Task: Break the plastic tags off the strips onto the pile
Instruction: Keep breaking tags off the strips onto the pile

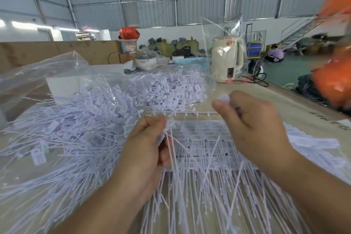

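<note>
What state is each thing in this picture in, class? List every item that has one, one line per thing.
left hand: grips a bundle of tag stems
right hand: pinches a white tag
strips: flat on the table, tags attached
pile: loose tags, heaped at the left
clear bag: open, crumpled behind the pile
kettle: upright, lid closed

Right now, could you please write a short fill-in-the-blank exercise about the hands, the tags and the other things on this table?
1. The left hand grips a bunch of thin white ____.
2. The right hand pinches a small white tag between the fingers and the ____.
3. The loose pile of tags lies on the person's ____ side.
4. The cream kettle at the back of the table is wrapped in a clear plastic ____.

Missing words: strips; thumb; left; bag
</note>
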The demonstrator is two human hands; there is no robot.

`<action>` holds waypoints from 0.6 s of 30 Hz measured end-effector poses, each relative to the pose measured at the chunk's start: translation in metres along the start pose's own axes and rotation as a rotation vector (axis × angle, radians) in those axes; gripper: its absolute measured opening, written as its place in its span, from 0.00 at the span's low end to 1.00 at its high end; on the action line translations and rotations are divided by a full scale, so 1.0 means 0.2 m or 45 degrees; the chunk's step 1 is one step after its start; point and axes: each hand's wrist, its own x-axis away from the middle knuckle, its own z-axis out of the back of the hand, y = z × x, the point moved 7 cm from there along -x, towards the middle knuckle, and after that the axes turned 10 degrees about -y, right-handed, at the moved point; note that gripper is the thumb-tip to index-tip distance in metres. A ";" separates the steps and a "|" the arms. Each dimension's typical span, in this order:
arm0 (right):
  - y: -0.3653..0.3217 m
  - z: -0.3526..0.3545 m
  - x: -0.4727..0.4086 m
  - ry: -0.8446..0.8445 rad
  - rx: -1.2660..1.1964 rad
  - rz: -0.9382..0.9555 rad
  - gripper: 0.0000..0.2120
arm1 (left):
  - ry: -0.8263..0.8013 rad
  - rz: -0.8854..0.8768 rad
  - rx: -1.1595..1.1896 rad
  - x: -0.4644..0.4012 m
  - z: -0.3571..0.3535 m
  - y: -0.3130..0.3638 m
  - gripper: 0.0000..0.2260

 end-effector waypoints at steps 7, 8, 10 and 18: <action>-0.10 -0.27 0.09 -0.706 0.041 0.229 0.25 | -0.276 -0.100 -0.681 0.02 -0.10 0.01 0.12; -0.11 -0.29 0.09 -0.733 0.051 0.256 0.27 | -0.303 -0.104 -0.714 0.02 -0.11 0.01 0.14; -0.10 -0.31 0.10 -0.781 0.047 0.270 0.28 | -0.367 -0.090 -0.699 0.02 -0.11 0.01 0.16; -0.08 -0.31 0.11 -0.845 0.051 0.210 0.31 | -0.516 0.061 -0.782 0.00 -0.11 -0.03 0.06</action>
